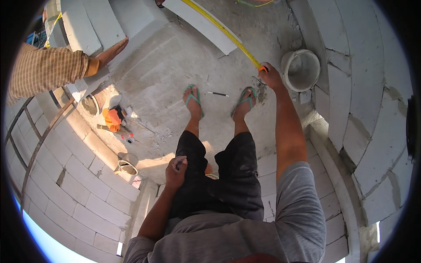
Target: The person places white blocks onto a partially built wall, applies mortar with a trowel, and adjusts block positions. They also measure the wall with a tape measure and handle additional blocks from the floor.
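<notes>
My right hand (271, 76) is closed around the orange-and-black case of a tape measure (263, 69). From it the yellow blade (219, 27) stretches up and left, out of the top of the picture. It runs over a long pale block (199, 24), and the case is beyond the block's near corner. My left hand (176, 172) hangs by my left thigh with its fingers curled in; whether anything is inside them is hidden. A pencil-like black-and-white stick (218, 94) lies on the floor between my sandalled feet.
A co-worker's arm in a checked sleeve (50, 70) reaches in at left, flat hand by stacked blocks (98, 26). A round bucket (301, 70) stands right of my right hand. Orange-and-black tools (113, 119) and another bucket (127, 164) lie left. Block walls (79, 193) surround me.
</notes>
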The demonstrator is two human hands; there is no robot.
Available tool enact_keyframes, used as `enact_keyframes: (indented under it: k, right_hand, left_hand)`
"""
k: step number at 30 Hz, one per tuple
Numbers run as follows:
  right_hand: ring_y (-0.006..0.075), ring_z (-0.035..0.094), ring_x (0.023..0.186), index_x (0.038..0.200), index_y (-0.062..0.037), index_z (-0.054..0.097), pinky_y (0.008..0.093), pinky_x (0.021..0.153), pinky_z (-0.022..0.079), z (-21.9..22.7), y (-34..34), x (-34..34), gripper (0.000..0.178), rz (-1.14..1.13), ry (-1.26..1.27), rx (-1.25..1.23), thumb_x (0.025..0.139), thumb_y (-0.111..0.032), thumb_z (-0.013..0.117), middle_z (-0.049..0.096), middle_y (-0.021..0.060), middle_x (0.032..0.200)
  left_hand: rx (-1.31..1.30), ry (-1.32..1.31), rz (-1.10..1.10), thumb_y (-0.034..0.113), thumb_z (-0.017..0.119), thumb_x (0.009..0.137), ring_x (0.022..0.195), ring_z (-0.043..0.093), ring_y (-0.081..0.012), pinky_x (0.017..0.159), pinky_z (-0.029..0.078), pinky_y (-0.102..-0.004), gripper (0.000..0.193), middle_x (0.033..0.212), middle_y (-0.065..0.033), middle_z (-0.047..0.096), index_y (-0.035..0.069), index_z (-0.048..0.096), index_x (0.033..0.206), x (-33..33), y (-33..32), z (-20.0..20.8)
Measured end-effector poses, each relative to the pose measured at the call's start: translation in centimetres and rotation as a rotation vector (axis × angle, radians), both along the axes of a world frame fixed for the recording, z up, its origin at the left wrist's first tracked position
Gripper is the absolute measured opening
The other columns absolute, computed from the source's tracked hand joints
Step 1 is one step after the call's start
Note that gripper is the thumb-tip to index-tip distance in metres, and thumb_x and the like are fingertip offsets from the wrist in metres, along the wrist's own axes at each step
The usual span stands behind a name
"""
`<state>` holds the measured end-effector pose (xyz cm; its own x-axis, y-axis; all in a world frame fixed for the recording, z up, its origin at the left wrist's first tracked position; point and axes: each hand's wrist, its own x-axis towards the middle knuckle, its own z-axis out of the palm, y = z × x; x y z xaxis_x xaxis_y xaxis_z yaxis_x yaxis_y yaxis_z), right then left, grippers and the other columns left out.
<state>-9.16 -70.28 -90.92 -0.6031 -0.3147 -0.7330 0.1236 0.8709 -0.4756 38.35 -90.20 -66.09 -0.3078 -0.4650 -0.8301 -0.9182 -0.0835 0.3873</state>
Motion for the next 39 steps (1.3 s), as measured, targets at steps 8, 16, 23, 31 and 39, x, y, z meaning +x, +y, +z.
enact_keyframes:
  k: [8, 16, 23, 31, 39]
  right_hand:
    - [0.0393, 0.066, 0.108, 0.128, -0.0123, 0.065, 0.0446, 0.095, 0.050, -2.2, 0.7, -0.6, 0.052, 0.005, -0.007, 0.019, 0.080, -0.030, 0.070, 0.069, 0.0225, 0.113]
    - [0.0313, 0.066, 0.096, 0.129, -0.0122, 0.063, 0.0413, 0.088, 0.050, -3.0, 1.1, -0.4, 0.053, 0.032, 0.076, 0.034, 0.080, -0.030, 0.068, 0.068, 0.0176, 0.105]
    - [0.0323, 0.066, 0.098, 0.130, -0.0123, 0.063, 0.0411, 0.090, 0.050, -2.5, 0.9, -0.9, 0.054, 0.040, 0.013, 0.032, 0.079, -0.028, 0.069, 0.068, 0.0176, 0.111]
    - [0.0408, 0.066, 0.109, 0.132, -0.0120, 0.063, 0.0458, 0.095, 0.052, -2.3, 1.0, -0.9, 0.055, 0.039, 0.030, 0.024, 0.080, -0.028, 0.072, 0.068, 0.0234, 0.118]
    - [0.0388, 0.068, 0.102, 0.130, -0.0095, 0.064, 0.0435, 0.091, 0.052, -1.3, 0.1, -0.6, 0.055, 0.016, 0.043, 0.038, 0.078, -0.024, 0.072, 0.069, 0.0234, 0.111]
  left_hand:
    - [0.006, -0.003, -0.006, 0.025, 0.069, 0.100, 0.075, 0.062, -0.0095, 0.073, 0.051, -0.0278, 0.029, 0.090, -0.0057, 0.070, 0.001, 0.072, 0.117, -0.2, -0.8, -0.5]
    - [0.010, -0.040, -0.036, 0.026, 0.070, 0.099, 0.076, 0.061, -0.0101, 0.074, 0.051, -0.0282, 0.030, 0.096, -0.0060, 0.072, 0.002, 0.073, 0.117, -0.8, -1.2, -0.7]
    - [0.016, -0.052, -0.038, 0.026, 0.070, 0.099, 0.080, 0.062, -0.0111, 0.076, 0.052, -0.0289, 0.030, 0.102, -0.0066, 0.072, 0.003, 0.073, 0.118, -1.1, -1.2, -0.8]
    - [0.001, -0.031, -0.081, 0.027, 0.071, 0.098, 0.079, 0.062, -0.0131, 0.077, 0.052, -0.0307, 0.029, 0.103, -0.0084, 0.072, 0.004, 0.074, 0.116, -1.5, -1.4, -1.0]
    - [0.017, -0.065, -0.081, 0.029, 0.071, 0.098, 0.080, 0.064, -0.0127, 0.077, 0.053, -0.0303, 0.034, 0.099, -0.0079, 0.072, 0.002, 0.072, 0.118, -2.3, -1.8, -1.3]
